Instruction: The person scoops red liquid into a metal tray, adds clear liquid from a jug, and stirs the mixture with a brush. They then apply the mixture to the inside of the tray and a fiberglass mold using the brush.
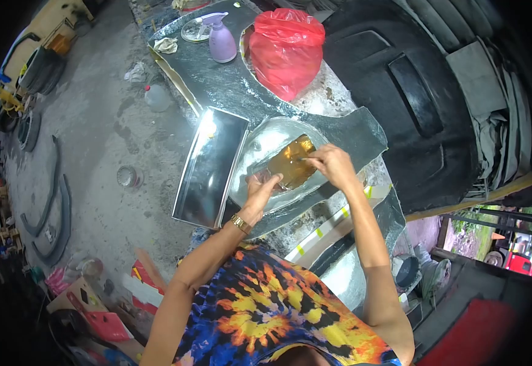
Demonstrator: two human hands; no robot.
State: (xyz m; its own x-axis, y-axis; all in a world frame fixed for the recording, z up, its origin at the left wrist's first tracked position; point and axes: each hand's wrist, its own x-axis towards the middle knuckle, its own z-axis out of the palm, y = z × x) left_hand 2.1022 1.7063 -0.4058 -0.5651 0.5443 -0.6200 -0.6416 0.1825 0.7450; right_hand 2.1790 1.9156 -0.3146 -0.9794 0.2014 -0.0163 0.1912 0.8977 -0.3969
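Note:
An amber, see-through sheet [291, 163] lies over a shiny silver oval form [266, 139] on the worktable. My left hand [262, 190], with a gold watch at its wrist, grips the sheet's lower left corner between thumb and fingers; some clear film shows there. My right hand [335, 166] is closed in a pinch over the sheet's right side. A small thin thing sticks out from its fingertips toward the sheet, too small to name. Left of the oval form stands a glossy dark rectangular panel [209, 168] with a silver edge.
A purple spray bottle [222, 44] and a red plastic bag [287, 52] stand at the table's far end. Large black car hood [394, 91] lies to the right. On the floor at left are a tin can [129, 177] and a clear jug [156, 98].

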